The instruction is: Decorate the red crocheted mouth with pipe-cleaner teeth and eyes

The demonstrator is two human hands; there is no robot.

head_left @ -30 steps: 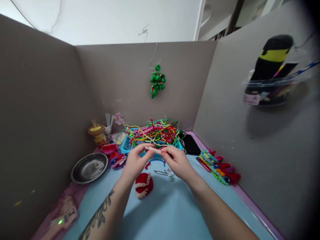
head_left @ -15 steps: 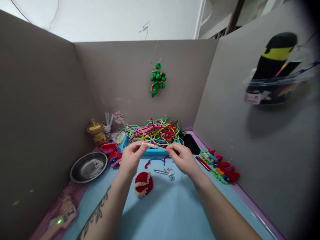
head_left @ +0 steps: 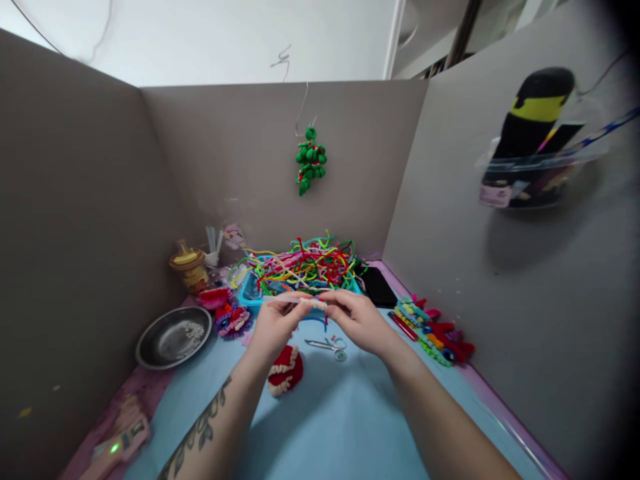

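A cream coiled pipe cleaner (head_left: 314, 303) is pinched between my two hands, above the front of the blue tray. My left hand (head_left: 280, 320) is closed on its left end, and a pale translucent stick (head_left: 277, 299) sticks out leftward past the fingers. At the other end, my right hand (head_left: 356, 317) also grips the coil, fingers bent. Whether the stick runs through the whole coil is hidden. Below the left hand lies a red rounded piece with cream wavy trim (head_left: 286, 371), partly behind my wrist. Scissors (head_left: 327, 347) rest on the blue mat under the hands.
Behind the hands, a blue tray (head_left: 245, 293) overflows with colourful pipe cleaners (head_left: 305, 267). To the left are a metal bowl (head_left: 150, 357), a cup (head_left: 190, 267) and a pink glue gun (head_left: 117, 447). Finished colourful pieces (head_left: 440, 337) and a black phone-like slab (head_left: 380, 287) lie right.
My hands have come closer together along the cream coil. More of the translucent stick now shows left of my left hand, and less between the hands. The view has shifted slightly.
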